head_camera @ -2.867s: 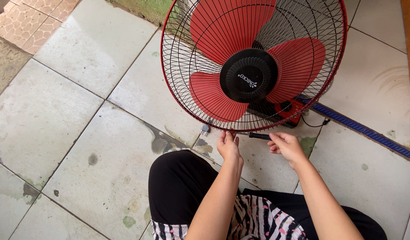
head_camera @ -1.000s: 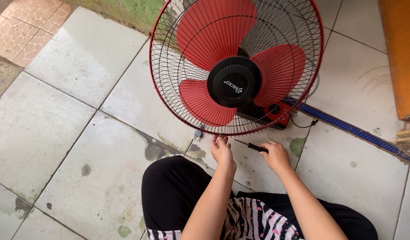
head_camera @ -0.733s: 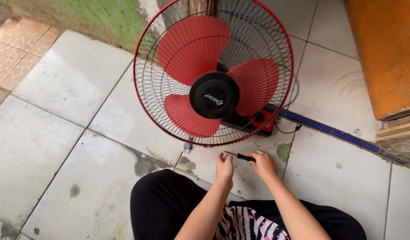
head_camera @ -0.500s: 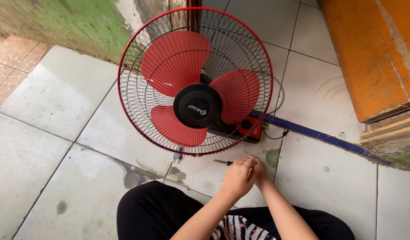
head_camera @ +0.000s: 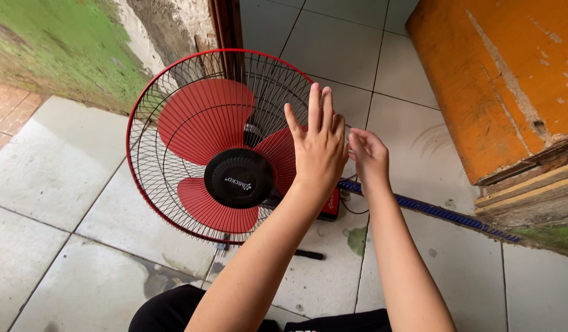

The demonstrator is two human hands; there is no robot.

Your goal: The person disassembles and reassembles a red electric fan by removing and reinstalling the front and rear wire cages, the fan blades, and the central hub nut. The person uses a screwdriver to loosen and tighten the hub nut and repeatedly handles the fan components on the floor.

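Nearest, one black tool lies alone on the tiles, free floor around it. Above it both hands are lifted and hold nothing: the left hand flat with fingers spread, the right hand loosely curled, almost touching it. Behind them lies one fan with three red blades. Far right stands an orange wall.

I see a floor of large pale grey tiles with dark grout lines, stained and damp-looking in places, with a green patch near the middle. A red fan with a black wire guard lies on it, face up. A dark slim screwdriver lies on the tile just beside the guard's near rim. A blue patterned strip runs across the tiles toward the orange wall.
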